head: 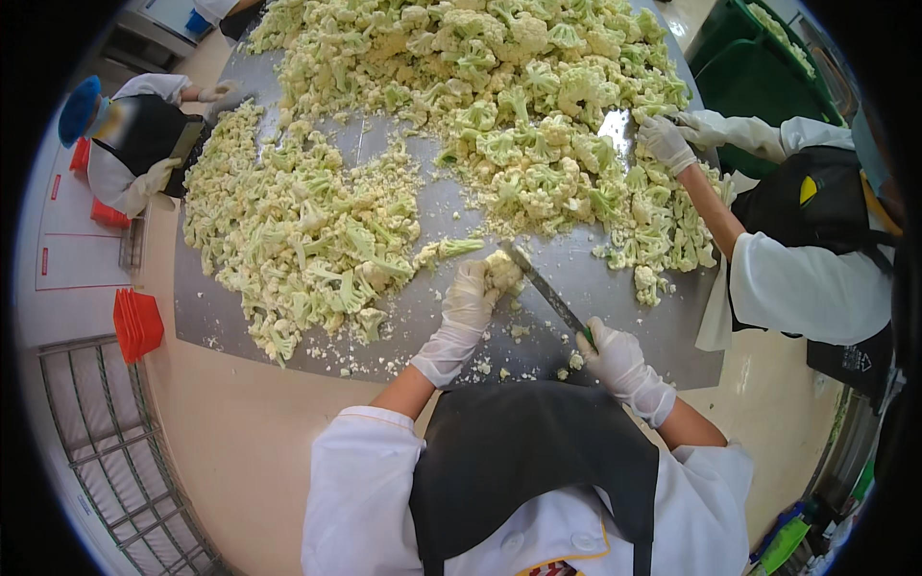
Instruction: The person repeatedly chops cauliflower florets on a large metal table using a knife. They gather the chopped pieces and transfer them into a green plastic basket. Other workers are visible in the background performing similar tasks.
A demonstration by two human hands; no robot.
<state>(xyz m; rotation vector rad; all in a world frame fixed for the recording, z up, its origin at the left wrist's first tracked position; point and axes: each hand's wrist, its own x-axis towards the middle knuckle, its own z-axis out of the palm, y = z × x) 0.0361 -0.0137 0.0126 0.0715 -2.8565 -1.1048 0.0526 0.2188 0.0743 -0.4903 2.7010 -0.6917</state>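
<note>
My left hand (467, 299), in a pale glove, grips a cauliflower floret (503, 271) just above the steel table (425, 327). In my gloved right hand (619, 360) is a long knife (547, 289) with a green handle. Its blade slants up and left, the tip beside the floret; whether the two touch I cannot tell. Left of my hands lies a wide heap of cut cauliflower (302, 223). A larger cauliflower pile (504, 93) covers the far side. Crumbs and small bits are scattered under my hands.
At the right, a co-worker's gloved hands (670, 140) work over cauliflower. Another person (140, 140) stands at the table's left side. A green bin (763, 79) holds cauliflower pieces at the upper right. Red containers (138, 324) and a wire rack (115, 446) are on the left.
</note>
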